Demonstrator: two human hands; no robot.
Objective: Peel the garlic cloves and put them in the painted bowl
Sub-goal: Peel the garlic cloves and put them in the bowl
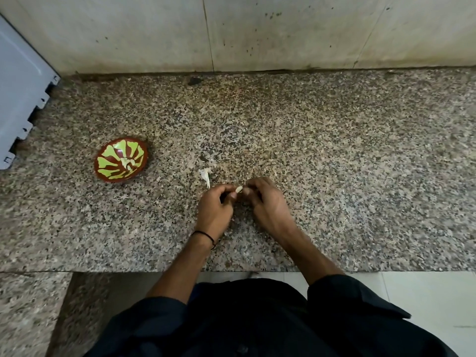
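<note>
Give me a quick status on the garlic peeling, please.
Left hand, right hand both pinching one garlic clove above counter. Painted bowl sits left, apart from hands. Skin scrap beside left hand; nothing blocks the bowl.

Dim, even indoor light spreads over the speckled worktop (334,150), leaving a short soft shadow at the 3 o'clock side of the painted bowl (121,161). The dark shirt (257,318) at 6 o'clock loses detail. Wide-angle distortion bows the wall (154,34) joint toward the corners, and fine detail is slightly soft.
</note>
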